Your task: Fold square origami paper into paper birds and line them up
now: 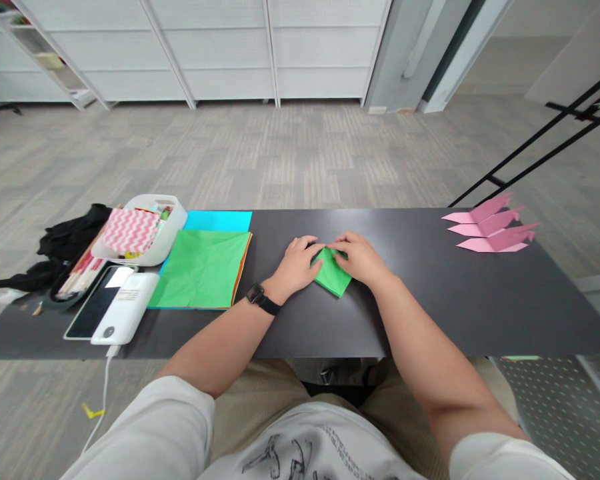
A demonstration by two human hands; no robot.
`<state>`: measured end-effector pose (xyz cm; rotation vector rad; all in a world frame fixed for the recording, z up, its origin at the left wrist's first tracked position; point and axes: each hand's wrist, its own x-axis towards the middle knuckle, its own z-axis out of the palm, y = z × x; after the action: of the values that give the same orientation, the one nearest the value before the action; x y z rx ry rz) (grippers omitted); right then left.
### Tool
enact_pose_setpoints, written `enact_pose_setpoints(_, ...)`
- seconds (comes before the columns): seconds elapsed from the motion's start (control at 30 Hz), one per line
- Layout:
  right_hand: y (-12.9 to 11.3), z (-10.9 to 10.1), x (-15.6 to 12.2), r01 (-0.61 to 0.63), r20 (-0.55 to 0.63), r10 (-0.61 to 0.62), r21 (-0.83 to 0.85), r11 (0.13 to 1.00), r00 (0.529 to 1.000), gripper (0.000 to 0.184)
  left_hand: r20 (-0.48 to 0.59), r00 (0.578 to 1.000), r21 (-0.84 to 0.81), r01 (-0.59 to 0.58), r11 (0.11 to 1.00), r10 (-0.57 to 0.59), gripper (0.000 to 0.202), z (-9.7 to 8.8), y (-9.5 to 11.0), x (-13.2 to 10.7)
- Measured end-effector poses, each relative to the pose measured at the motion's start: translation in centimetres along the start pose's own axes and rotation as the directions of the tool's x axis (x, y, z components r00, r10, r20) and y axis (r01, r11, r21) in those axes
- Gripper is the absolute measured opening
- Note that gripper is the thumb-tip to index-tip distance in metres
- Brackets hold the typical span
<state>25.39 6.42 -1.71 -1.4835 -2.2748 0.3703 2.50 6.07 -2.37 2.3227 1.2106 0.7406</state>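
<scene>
A small folded green paper lies on the dark table in front of me. My left hand rests on its left side, fingers curled and pressing down on the fold, with a dark watch on the wrist. My right hand covers the paper's upper right part, fingertips pinched on its top edge. Both hands meet over the far end of the paper, which they hide.
A stack of coloured sheets, green on top, lies to the left. Beside it sit a white tray with patterned paper, a phone, a white power bank and black cloth. Folded pink papers lie far right.
</scene>
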Motion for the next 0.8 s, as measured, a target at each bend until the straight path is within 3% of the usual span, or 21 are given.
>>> enact_pose_setpoints(0.2, -0.28, 0.40, -0.26, -0.068, -0.011, 0.067, -0.073, 0.995, 0.998, 0.040, 0.031, 0.999, 0.047, -0.011, 0.999, 0.009, 0.045, 0.17, -0.04, -0.08)
enact_pose_setpoints(0.8, -0.10, 0.36, -0.07, -0.184, -0.004, 0.184, -0.013, 0.983, 0.983, 0.033, 0.050, 0.999, 0.107, 0.014, 0.994, -0.020, 0.047, 0.40, -0.15, -0.37)
